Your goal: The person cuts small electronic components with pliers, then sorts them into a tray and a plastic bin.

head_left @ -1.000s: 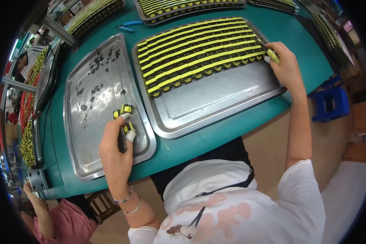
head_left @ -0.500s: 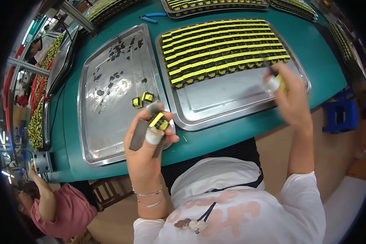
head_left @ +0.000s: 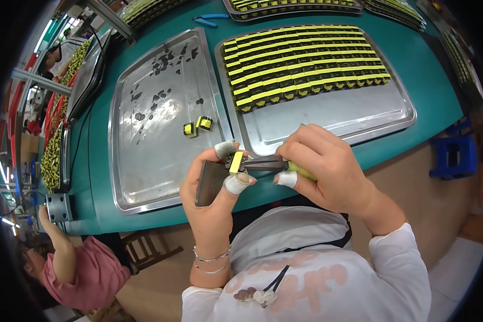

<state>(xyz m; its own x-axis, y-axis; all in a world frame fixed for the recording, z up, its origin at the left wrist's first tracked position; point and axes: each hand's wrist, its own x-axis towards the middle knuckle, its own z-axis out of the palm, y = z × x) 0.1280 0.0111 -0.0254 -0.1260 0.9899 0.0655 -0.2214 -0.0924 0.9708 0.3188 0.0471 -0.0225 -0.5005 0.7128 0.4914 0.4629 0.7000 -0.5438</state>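
My left hand [head_left: 212,198] is closed, pinching a small black component with yellow tape [head_left: 236,162], which looks like a transformer, between taped thumb and fingertip. A flat dark-grey piece [head_left: 210,183] lies against that palm and fingers. My right hand [head_left: 327,174] wraps round dark tweezers [head_left: 265,163] with a yellow-green grip. Their tips reach the right side of the held transformer; whether they grip a part of it is too small to tell. Two similar loose transformers [head_left: 197,125] sit on the left metal tray [head_left: 150,185], just beyond my left hand.
The right metal tray [head_left: 327,121] carries packed rows of yellow-taped transformers [head_left: 306,64]. Blue-handled pliers [head_left: 211,20] lie at the back of the green table [head_left: 440,102]. More filled trays stand beyond. A co-worker in pink [head_left: 88,273] sits at left; a blue stool [head_left: 453,155] stands right.
My right hand has come from over the right tray to my left hand, bringing the tweezers to the transformer. The left hand has turned the transformer, still pinched. The view has shifted slightly.
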